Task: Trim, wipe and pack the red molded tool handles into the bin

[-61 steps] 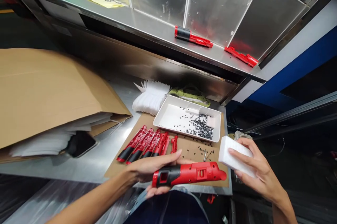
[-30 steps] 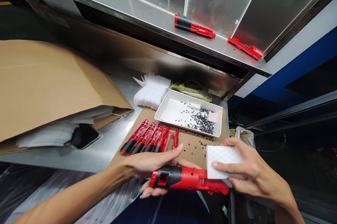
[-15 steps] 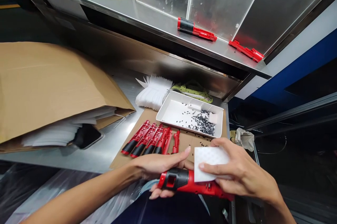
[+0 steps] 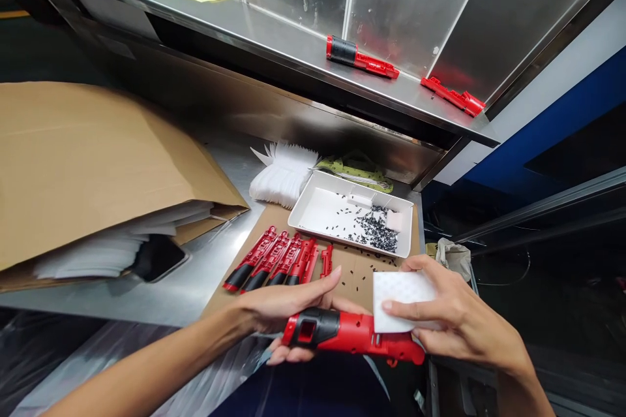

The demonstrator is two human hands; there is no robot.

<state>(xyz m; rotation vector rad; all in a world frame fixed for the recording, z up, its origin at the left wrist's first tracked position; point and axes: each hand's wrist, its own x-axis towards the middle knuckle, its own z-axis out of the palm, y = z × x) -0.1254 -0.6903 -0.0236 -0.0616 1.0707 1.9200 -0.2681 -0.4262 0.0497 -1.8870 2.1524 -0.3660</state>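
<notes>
My left hand (image 4: pixel 298 309) cradles a red plastic housing with a black grip section (image 4: pixel 349 331), its fingers curled beneath and its thumb raised off the part. A white foam pad (image 4: pixel 401 299) is pinched between the thumb and fingers of my right hand (image 4: pixel 454 316). The pad lies over the upper right part of the housing; I cannot tell how firmly it touches. Several similar red and black housings (image 4: pixel 267 260) lie in a row on the cardboard sheet (image 4: pixel 352 267) beyond my left hand, with a small red piece (image 4: pixel 327 260) at the row's right end.
A white tray (image 4: pixel 300 208) holds many small black parts. Left of it stands a stack of white sheets (image 4: pixel 283 175). A large cardboard box (image 4: pixel 98 162) and a phone (image 4: pixel 159 257) are at left. Two red pieces (image 4: pixel 362 59) lie on the metal shelf (image 4: pixel 274 32).
The foam pad in my right hand has shifted right along the housing, baring more of its red middle. My left hand and the housing have moved slightly left.
</notes>
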